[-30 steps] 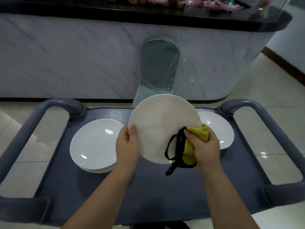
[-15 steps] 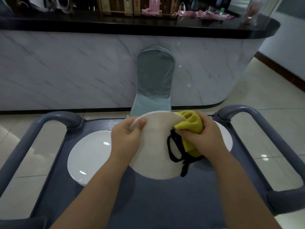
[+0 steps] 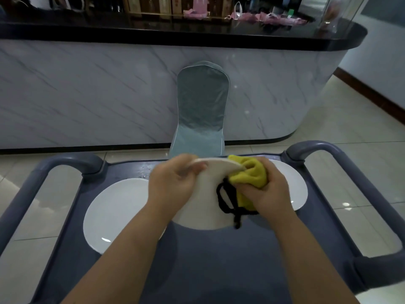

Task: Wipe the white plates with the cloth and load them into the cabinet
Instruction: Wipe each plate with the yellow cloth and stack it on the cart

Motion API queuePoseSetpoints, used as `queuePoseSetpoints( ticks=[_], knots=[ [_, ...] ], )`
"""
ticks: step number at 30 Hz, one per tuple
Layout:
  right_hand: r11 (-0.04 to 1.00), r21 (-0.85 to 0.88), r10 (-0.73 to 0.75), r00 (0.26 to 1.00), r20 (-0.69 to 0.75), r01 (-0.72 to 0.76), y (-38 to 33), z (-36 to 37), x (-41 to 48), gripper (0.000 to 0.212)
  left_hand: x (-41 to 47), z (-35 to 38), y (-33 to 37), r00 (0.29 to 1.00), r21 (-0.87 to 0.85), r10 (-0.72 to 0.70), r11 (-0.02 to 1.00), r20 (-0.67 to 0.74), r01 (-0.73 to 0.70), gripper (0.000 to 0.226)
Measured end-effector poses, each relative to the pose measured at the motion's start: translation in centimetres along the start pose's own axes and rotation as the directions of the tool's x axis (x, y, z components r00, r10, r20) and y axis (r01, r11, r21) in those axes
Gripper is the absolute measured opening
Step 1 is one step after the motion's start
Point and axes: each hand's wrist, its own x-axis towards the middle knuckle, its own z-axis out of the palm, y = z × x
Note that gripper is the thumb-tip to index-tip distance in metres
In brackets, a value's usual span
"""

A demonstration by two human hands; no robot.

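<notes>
The grey-blue plastic trolley with tubular handles [image 3: 219,260] serves as the workbench, so plates wait within reach. One white round plate lying flat [image 3: 116,211] is at nine o'clock of the work, and another white plate [image 3: 295,185] is at three o'clock, partly hidden behind the right hand [image 3: 269,191]. Between them the white round plate being wiped [image 3: 203,205] is held tilted above the deck, far rim up, which I judge exposes its edge to the cloth. The left hand [image 3: 173,183] pinches its rim at eleven o'clock, fingers curled. The right hand is closed round the bunched yellow cloth [image 3: 249,174], pressing it on the rim at one o'clock. The cloth's black cord loop [image 3: 225,200] dangles toward five o'clock. No cabinet shows.
</notes>
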Motion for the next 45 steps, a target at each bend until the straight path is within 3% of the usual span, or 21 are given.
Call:
queuePoseSetpoints(
  ticks=[2,4,6,8,10,12,14,16,19,22,24,25,27,28,29,31,33,35,37,41,45],
  knots=[
    [0.95,0.25,0.205,0.978,-0.049,-0.187,1.4,-0.2,-1.3,0.034,0.4,-0.5,-0.7,0.948,-0.259,-0.297,0.93,-0.112,0.26,0.013],
    [0.925,0.245,0.295,0.955,0.016,-0.29,2.5,-0.2,-2.6,0.031,0.3,-0.6,-1.2,0.933,-0.253,-0.337,0.92,-0.126,0.299,0.018],
    [0.965,0.094,0.245,0.969,0.008,-0.245,2.3,-0.5,-2.5,0.032,0.0,-0.1,-0.9,0.977,-0.131,-0.208,0.971,-0.04,0.202,0.018],
    [0.992,-0.052,0.116,0.993,0.014,-0.115,0.9,-1.2,-1.0,0.034,-0.3,0.7,-0.3,0.998,-0.008,0.041,0.999,0.054,-0.04,0.021],
    [0.97,-0.219,-0.072,0.988,0.138,0.101,-0.6,-1.4,0.6,0.034,-0.3,1.5,0.5,0.943,0.113,0.308,0.94,0.127,-0.322,0.023],
    [0.925,-0.302,-0.171,0.964,0.206,0.229,-1.6,-1.1,1.3,0.038,0.1,1.7,0.9,0.916,0.099,0.377,0.915,0.135,-0.391,0.021],
    [0.979,-0.151,-0.128,0.988,0.085,0.14,-1.8,-1.2,1.2,0.04,0.5,1.2,0.7,0.979,-0.023,0.199,0.98,0.035,-0.198,0.015],
    [0.997,0.08,0.025,0.994,-0.106,-0.016,-0.8,-1.4,0.4,0.038,0.6,0.9,0.0,0.984,-0.222,-0.127,0.97,-0.122,0.098,0.014],
    [0.912,0.325,0.298,0.949,-0.1,-0.252,1.6,0.4,-1.8,0.039,0.0,1.7,-0.9,0.847,-0.506,-0.474,0.806,-0.241,0.307,0.025],
    [0.884,0.34,0.396,0.899,-0.185,-0.32,3.0,1.7,-2.6,0.026,-1.8,3.5,-2.0,0.78,-0.563,-0.616,0.684,-0.106,0.464,0.026],
    [0.951,0.192,0.293,0.909,-0.297,-0.244,3.3,0.6,-2.2,0.023,-3.1,4.2,-3.2,0.712,-0.496,-0.694,0.585,0.103,0.642,0.035],
    [0.978,0.1,0.204,0.925,-0.32,-0.181,3.2,-0.2,-1.9,0.024,-3.6,4.2,-3.6,0.633,-0.472,-0.738,0.483,0.235,0.738,0.04],
    [0.99,-0.136,-0.062,0.955,-0.29,0.023,2.8,-1.5,-1.5,0.024,-4.2,3.6,-3.9,0.419,-0.494,-0.765,0.152,0.489,0.856,0.056],
    [0.943,-0.292,-0.232,0.944,-0.235,0.16,2.6,-1.8,-1.3,0.025,-4.3,3.2,-3.8,0.34,-0.529,-0.72,-0.046,0.606,0.847,0.065],
    [0.851,-0.43,-0.396,0.906,-0.151,0.301,2.5,-1.8,-1.1,0.026,-4.1,2.7,-3.5,0.308,-0.552,-0.642,-0.218,0.702,0.805,0.073],
    [0.648,-0.571,-0.599,0.8,0.027,0.505,2.4,-1.1,-0.9,0.027,-3.0,1.7,-2.4,0.329,-0.56,-0.519,-0.387,0.789,0.733,0.08],
    [0.531,-0.601,-0.658,0.738,0.152,0.598,2.5,-0.3,-0.9,0.031,-1.6,1.6,-1.3,0.3,-0.565,-0.566,-0.377,0.768,0.734,0.066],
    [0.493,-0.599,-0.654,0.723,0.222,0.631,3.0,-0.1,-1.3,0.037,-0.9,1.8,-0.7,0.24,-0.577,-0.674,-0.333,0.699,0.746,0.043],
    [0.561,-0.582,-0.607,0.771,0.194,0.588,3.6,-0.4,-1.8,0.036,-1.0,1.7,-0.5,0.252,-0.599,-0.694,-0.316,0.675,0.736,0.035],
    [0.888,-0.397,-0.253,0.967,0.003,0.234,3.8,0.8,-3.7,0.044,-2.3,1.9,-0.4,0.389,-0.676,-0.617,-0.334,0.684,0.657,0.058],
    [0.877,-0.426,-0.257,0.966,-0.024,0.223,3.7,4.9,-5.6,0.044,-2.9,2.7,0.0,0.462,-0.696,-0.563,-0.318,0.685,0.644,0.061]
  ],
)
